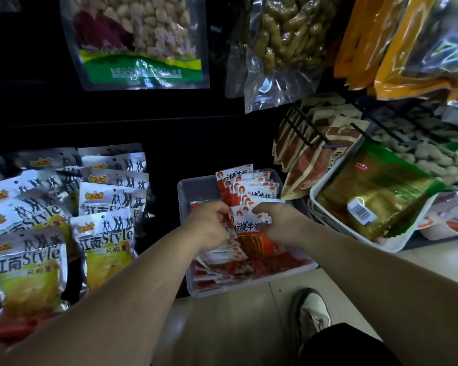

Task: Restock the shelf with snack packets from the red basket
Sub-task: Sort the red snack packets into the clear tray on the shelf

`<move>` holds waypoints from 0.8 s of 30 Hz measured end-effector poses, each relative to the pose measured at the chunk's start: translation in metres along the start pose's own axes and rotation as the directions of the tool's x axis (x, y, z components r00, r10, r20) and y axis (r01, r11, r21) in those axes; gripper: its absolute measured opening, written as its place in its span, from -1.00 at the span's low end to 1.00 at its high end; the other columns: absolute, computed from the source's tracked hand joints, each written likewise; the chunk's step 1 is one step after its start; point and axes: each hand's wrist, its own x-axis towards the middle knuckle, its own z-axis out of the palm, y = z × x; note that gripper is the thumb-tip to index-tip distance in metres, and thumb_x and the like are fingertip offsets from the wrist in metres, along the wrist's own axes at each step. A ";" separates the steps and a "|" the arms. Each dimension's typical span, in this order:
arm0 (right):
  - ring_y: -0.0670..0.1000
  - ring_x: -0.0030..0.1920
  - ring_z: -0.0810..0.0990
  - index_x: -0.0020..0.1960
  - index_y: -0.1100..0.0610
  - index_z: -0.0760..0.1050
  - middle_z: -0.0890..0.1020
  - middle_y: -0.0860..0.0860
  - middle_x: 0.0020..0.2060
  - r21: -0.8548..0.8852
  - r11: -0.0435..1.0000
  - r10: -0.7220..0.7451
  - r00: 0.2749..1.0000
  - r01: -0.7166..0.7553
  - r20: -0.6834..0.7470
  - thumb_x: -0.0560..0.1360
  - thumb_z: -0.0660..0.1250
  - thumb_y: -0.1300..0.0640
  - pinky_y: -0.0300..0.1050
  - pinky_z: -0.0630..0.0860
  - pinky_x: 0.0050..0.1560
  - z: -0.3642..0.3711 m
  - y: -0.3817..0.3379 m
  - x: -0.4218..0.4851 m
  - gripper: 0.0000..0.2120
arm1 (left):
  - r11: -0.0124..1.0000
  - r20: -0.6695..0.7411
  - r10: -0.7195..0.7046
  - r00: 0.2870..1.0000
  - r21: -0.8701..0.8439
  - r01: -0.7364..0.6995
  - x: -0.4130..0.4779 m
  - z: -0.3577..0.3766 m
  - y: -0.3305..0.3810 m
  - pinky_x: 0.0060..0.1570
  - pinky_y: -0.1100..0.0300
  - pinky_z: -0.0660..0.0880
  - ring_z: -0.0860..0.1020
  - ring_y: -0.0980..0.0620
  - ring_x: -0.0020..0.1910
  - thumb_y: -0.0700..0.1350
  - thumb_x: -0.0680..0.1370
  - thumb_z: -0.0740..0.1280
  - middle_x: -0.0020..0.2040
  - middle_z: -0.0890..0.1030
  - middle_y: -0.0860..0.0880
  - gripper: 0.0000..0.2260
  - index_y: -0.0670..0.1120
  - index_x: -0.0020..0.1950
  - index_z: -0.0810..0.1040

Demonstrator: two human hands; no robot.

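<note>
My left hand (209,225) and right hand (278,223) grip snack packets (249,228) in the clear bin (185,191); long axes run front-to-back, white headers pointing away from me.

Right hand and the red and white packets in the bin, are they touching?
Touching. The head view shows the right hand pinching the top of the red and white packets.

Both hands, left hand (209,223) and right hand (278,220), grip red-white snack packets (245,223) over clear bin (193,188); silver-yellow packets (103,244) left.
</note>
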 end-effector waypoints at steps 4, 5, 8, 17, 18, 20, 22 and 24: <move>0.12 0.19 0.62 0.57 -0.06 0.35 0.49 0.03 0.48 -0.054 0.998 -0.025 0.999 0.023 -0.030 0.64 0.37 -0.03 -0.03 0.57 0.05 0.016 0.002 0.034 -0.47 | 0.999 -0.030 -0.045 0.999 0.004 0.045 0.013 -0.006 -0.010 0.20 0.11 0.57 0.51 -0.08 0.36 -0.43 0.55 0.30 0.45 0.50 -0.09 -0.41 -0.03 0.53 0.42; 0.13 0.27 0.59 0.57 -0.04 0.34 0.49 0.03 0.48 -0.070 0.997 -0.021 0.999 0.019 -0.035 0.63 0.38 -0.03 -0.01 0.58 0.12 0.020 0.004 0.040 -0.46 | 0.999 -0.029 -0.052 0.998 -0.002 0.052 0.017 -0.005 -0.011 0.20 0.11 0.57 0.52 -0.08 0.36 -0.43 0.55 0.30 0.45 0.50 -0.09 -0.41 -0.03 0.52 0.43; 0.12 0.32 0.55 0.51 -0.04 0.41 0.52 0.03 0.37 -0.141 0.990 -0.001 0.997 -0.010 -0.080 0.59 0.43 -0.04 0.02 0.58 0.19 0.030 0.011 0.054 -0.48 | 0.998 -0.002 -0.062 0.998 0.007 0.062 0.026 0.000 -0.012 0.18 0.16 0.55 0.50 -0.06 0.38 -0.45 0.55 0.29 0.45 0.49 -0.08 -0.40 -0.01 0.53 0.43; 0.11 -0.03 0.58 0.22 0.02 0.54 0.65 0.04 0.05 -0.304 0.948 0.035 0.980 -0.094 -0.194 0.57 0.32 0.32 -0.03 0.51 -0.21 0.026 0.015 0.052 -0.70 | 0.999 0.003 -0.029 1.000 0.018 0.029 0.030 0.002 -0.008 0.06 0.24 0.56 0.53 -0.04 0.34 -0.42 0.56 0.31 0.42 0.51 -0.04 -0.43 0.02 0.50 0.46; 0.11 -0.03 0.58 0.25 0.00 0.54 0.65 0.04 0.06 -0.325 0.940 0.035 0.979 -0.101 -0.202 0.55 0.29 0.36 -0.04 0.49 -0.24 0.022 0.016 0.048 -0.63 | 0.999 0.001 -0.028 1.000 0.022 0.028 0.029 0.001 -0.008 0.05 0.23 0.56 0.54 -0.04 0.32 -0.40 0.56 0.32 0.41 0.52 -0.04 -0.45 0.02 0.49 0.47; 0.11 -0.08 0.60 0.35 -0.07 0.53 0.67 0.02 0.03 -0.364 0.926 0.023 0.978 -0.098 -0.206 0.54 0.24 0.40 -0.09 0.42 -0.30 0.016 0.019 0.040 -0.48 | 0.999 -0.002 -0.030 1.000 0.030 0.030 0.027 -0.001 -0.008 0.06 0.21 0.55 0.55 -0.03 0.29 -0.36 0.57 0.33 0.40 0.53 -0.04 -0.48 0.00 0.48 0.47; 0.10 -0.17 0.58 0.41 -0.16 0.51 0.64 -0.02 -0.11 -0.405 0.909 0.011 0.976 -0.101 -0.219 0.54 0.20 0.40 -0.12 0.32 -0.37 0.010 0.018 0.030 -0.39 | 0.999 -0.009 -0.027 1.000 0.023 0.027 0.026 -0.002 -0.006 0.05 0.24 0.52 0.55 -0.02 0.29 -0.32 0.58 0.35 0.39 0.53 -0.03 -0.51 -0.01 0.48 0.48; 0.09 -0.19 0.52 0.36 -0.18 0.55 0.55 -0.04 -0.22 -0.451 0.890 -0.054 0.966 -0.069 -0.254 0.52 0.23 0.36 -0.10 0.32 -0.33 0.005 0.014 0.019 -0.42 | 1.000 -0.029 -0.003 1.000 0.002 0.003 0.023 -0.003 -0.004 0.04 0.25 0.49 0.57 0.01 0.21 -0.25 0.58 0.39 0.31 0.55 0.00 -0.57 -0.01 0.44 0.51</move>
